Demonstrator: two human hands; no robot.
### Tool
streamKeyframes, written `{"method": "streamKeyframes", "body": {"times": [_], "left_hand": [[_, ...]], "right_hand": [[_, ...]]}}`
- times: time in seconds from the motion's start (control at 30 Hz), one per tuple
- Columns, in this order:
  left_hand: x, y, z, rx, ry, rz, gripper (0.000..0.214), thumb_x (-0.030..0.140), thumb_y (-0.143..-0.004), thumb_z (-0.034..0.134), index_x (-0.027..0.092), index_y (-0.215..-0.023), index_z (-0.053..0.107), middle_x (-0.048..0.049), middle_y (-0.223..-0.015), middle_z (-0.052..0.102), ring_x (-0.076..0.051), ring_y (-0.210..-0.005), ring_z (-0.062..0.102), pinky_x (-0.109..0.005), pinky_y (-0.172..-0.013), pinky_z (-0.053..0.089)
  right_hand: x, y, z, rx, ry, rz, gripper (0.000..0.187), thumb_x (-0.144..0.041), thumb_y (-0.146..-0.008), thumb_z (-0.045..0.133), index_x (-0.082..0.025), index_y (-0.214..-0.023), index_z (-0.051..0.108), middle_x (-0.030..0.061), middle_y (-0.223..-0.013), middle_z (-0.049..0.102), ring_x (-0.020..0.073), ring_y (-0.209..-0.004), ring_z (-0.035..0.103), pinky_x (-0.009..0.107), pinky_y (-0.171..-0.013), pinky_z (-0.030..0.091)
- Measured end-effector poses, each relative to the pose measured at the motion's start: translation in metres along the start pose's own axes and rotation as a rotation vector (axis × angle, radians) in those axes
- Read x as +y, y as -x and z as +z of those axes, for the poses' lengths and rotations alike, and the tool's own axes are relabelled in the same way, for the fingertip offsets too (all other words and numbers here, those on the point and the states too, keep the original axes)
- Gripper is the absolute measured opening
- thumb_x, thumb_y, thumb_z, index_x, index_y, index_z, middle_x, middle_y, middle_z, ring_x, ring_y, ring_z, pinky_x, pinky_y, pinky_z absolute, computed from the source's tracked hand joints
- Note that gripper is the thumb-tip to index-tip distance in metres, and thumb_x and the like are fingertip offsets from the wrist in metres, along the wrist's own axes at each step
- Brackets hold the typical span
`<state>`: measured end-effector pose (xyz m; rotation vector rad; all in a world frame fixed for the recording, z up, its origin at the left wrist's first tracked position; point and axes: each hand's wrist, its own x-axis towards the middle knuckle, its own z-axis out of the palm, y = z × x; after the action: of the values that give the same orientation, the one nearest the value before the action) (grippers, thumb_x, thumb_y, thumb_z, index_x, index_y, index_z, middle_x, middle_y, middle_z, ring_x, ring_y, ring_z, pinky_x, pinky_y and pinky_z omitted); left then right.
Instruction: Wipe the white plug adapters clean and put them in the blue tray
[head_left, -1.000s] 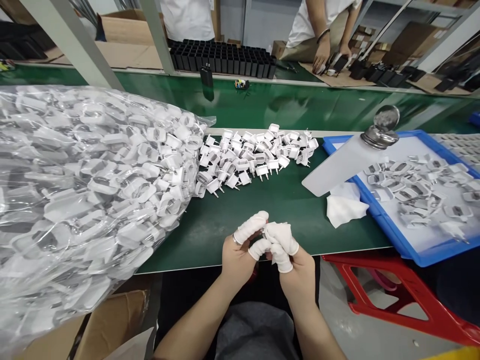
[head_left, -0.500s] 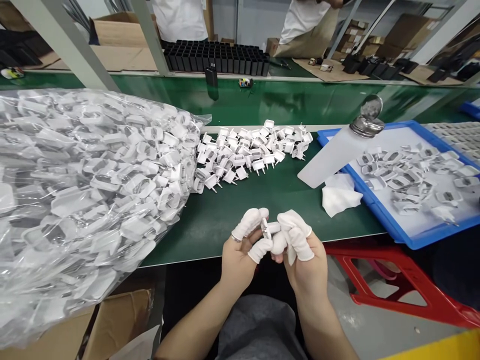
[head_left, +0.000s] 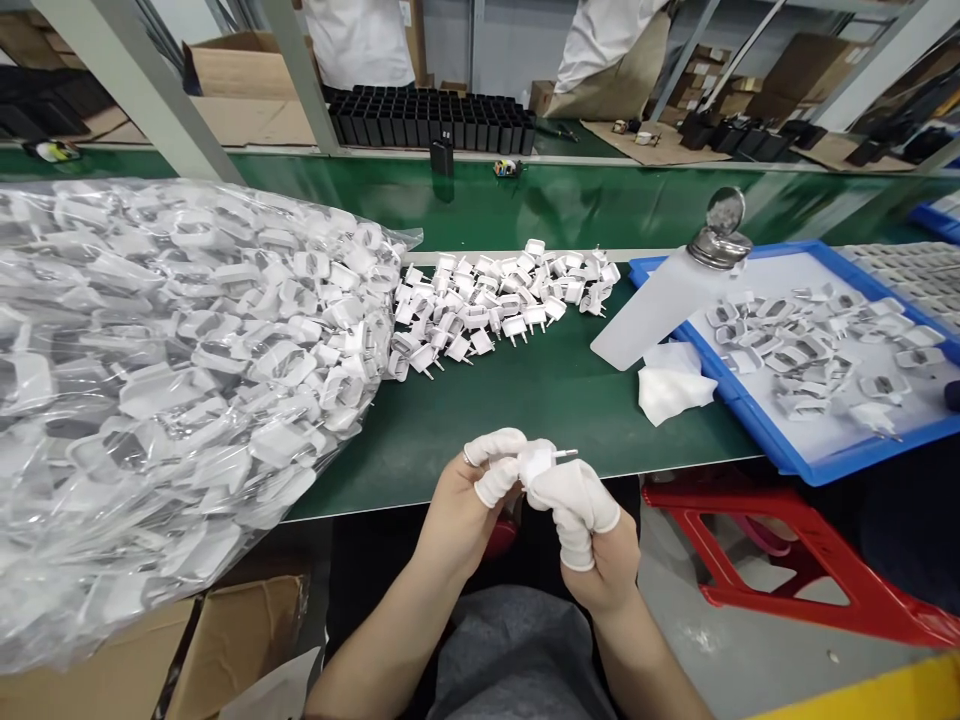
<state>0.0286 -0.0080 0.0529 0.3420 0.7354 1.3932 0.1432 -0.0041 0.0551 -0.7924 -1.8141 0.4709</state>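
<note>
My left hand (head_left: 476, 485), with white finger cots on the fingers, grips a small white plug housing (head_left: 536, 460) above the near edge of the green bench. Its metal pins point right. Closed against the housing's right side is my right hand (head_left: 592, 525), also in white finger cots; whether a piece of cloth lies among those fingers I cannot tell. Beyond the hands lies a heap of similar white plug housings (head_left: 491, 305). More of them fill a large clear plastic bag (head_left: 187, 370) at left.
A blue tray (head_left: 814, 472) with several white plug housings sits at right. A white bottle with a metal cap (head_left: 652, 305) stands beside it, near a folded white cloth (head_left: 675, 385). Farther back, a black charger case (head_left: 442, 155) and a small circuit board (head_left: 508, 169) lie on the green belt.
The plug housing has turned between my hands, so its pins now point right. My right hand has shifted lower. On the belt, the black case and circuit board have moved right.
</note>
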Motion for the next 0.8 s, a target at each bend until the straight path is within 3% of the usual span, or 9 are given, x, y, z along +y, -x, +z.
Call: {"method": "streamKeyframes", "body": {"times": [0.1, 0.23, 0.4, 0.53, 0.7, 0.8], "left_hand": [[0.001, 0.0, 0.003, 0.003, -0.001, 0.022, 0.025, 0.021, -0.056, 0.076, 0.02, -0.079, 0.067, -0.0005, -0.077, 0.069, -0.015, -0.07, 0.064, -0.024, -0.066, 0.051], [-0.003, 0.001, 0.004, -0.006, 0.002, 0.042, 0.035, 0.021, -0.06, 0.073, 0.024, -0.094, 0.065, -0.0042, -0.095, 0.069, -0.021, -0.087, 0.064, -0.03, -0.076, 0.051], [-0.011, 0.002, -0.002, -0.128, -0.071, 0.146, 0.032, 0.023, -0.066, 0.068, 0.027, -0.097, 0.065, -0.0038, -0.106, 0.065, -0.024, -0.1, 0.059, -0.033, -0.084, 0.049], [-0.011, 0.0, -0.008, -0.303, -0.207, 0.25, 0.035, 0.02, -0.071, 0.065, 0.029, -0.105, 0.061, -0.0026, -0.114, 0.06, -0.02, -0.105, 0.056, -0.024, -0.087, 0.048], [-0.01, -0.002, -0.014, -0.333, -0.525, 0.548, 0.047, 0.009, -0.072, 0.06, 0.03, -0.114, 0.055, -0.0033, -0.123, 0.052, -0.02, -0.109, 0.052, -0.028, -0.093, 0.044], [-0.012, -0.003, -0.016, -0.303, -0.712, 0.73, 0.058, 0.003, -0.071, 0.058, 0.03, -0.121, 0.048, -0.0054, -0.125, 0.05, -0.021, -0.113, 0.048, -0.03, -0.095, 0.042]], "right_hand": [[0.003, 0.006, 0.002, 0.037, 0.098, -0.085, 0.028, -0.015, -0.086, 0.036, -0.02, -0.109, 0.052, 0.0064, -0.078, 0.06, 0.017, -0.074, 0.061, 0.028, -0.062, 0.053], [0.002, 0.017, 0.008, 0.047, 0.248, -0.165, 0.044, -0.009, -0.082, 0.042, -0.017, -0.125, 0.041, 0.011, -0.088, 0.059, 0.0202, -0.085, 0.06, 0.03, -0.067, 0.053], [-0.005, 0.02, 0.011, 0.031, 0.246, -0.06, 0.054, -0.004, -0.079, 0.044, -0.022, -0.13, 0.037, 0.0103, -0.088, 0.058, 0.0197, -0.083, 0.058, 0.031, -0.065, 0.054], [-0.009, 0.013, 0.004, 0.009, 0.187, 0.014, 0.051, -0.007, -0.081, 0.044, -0.026, -0.129, 0.039, 0.0089, -0.093, 0.061, 0.018, -0.082, 0.059, 0.029, -0.068, 0.054], [-0.009, 0.004, -0.001, -0.028, 0.047, 0.215, 0.037, -0.013, -0.083, 0.046, -0.027, -0.117, 0.053, 0.0069, -0.101, 0.063, 0.0172, -0.093, 0.061, 0.027, -0.08, 0.051], [-0.008, 0.0, -0.002, -0.081, -0.08, 0.356, 0.033, -0.016, -0.082, 0.049, -0.029, -0.111, 0.057, 0.0034, -0.101, 0.065, 0.0162, -0.092, 0.062, 0.024, -0.077, 0.052]]}}
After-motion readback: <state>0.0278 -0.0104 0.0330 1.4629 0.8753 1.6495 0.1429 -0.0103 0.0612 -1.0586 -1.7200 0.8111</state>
